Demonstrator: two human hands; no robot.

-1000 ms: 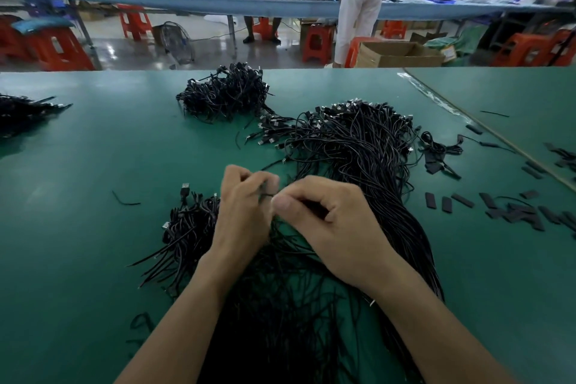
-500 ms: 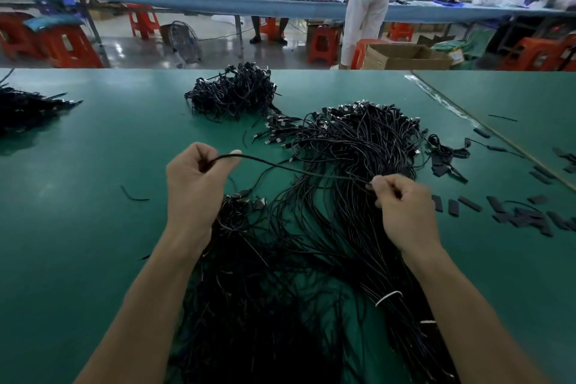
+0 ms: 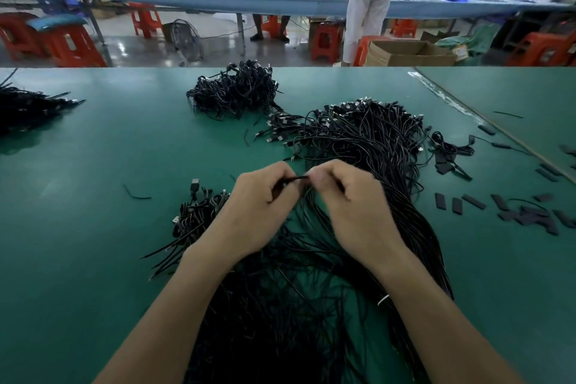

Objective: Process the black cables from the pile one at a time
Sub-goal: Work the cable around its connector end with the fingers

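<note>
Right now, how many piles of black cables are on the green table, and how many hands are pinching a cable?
Cable piles: 4 (far left pile, far middle pile, big middle pile, small near-left pile)
Hands pinching the held cable: 2 (left hand, right hand)
Total: 6

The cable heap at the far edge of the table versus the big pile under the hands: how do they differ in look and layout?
The far heap is a compact, tangled clump; the big pile is much larger, with its cables running long and roughly parallel toward the person. The far heap lies untouched, while the left hand and right hand pinch one cable above the big pile. Both are black cables on the green table.
</note>
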